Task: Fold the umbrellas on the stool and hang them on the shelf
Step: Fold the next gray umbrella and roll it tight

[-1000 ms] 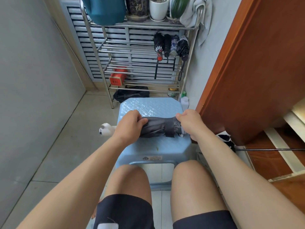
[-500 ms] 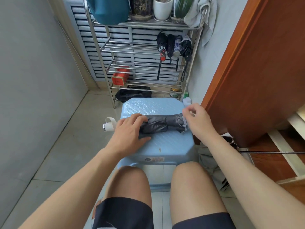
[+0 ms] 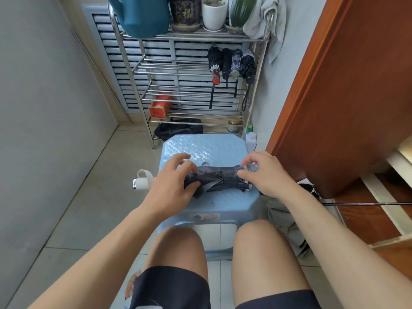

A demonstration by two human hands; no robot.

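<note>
Grey umbrella (image 3: 219, 179), folded and rolled, lies crosswise on the light blue stool (image 3: 207, 150), near its front edge, between my two hands. My left hand (image 3: 171, 186) sits over the umbrella's left end: thumb under and against the front of the roll, one finger pressed on top, the other fingers spread and lifted off above the seat, so the grip there is loose and half open, more a steadying hold than a clasp. The white handle (image 3: 142, 180) with its loop sticks out past this hand, overhanging the stool's left edge. My right hand (image 3: 265, 172) is at the opposite end, fingers and thumb curled and pinching the tip end of the roll, grip narrow and closed on the fabric. A loose strap of the fabric hangs toward the front, mid-roll. Beyond the stool stands the metal shelf (image 3: 194, 94); four folded umbrellas (image 3: 231, 63) hang from its upper right rail.
</note>
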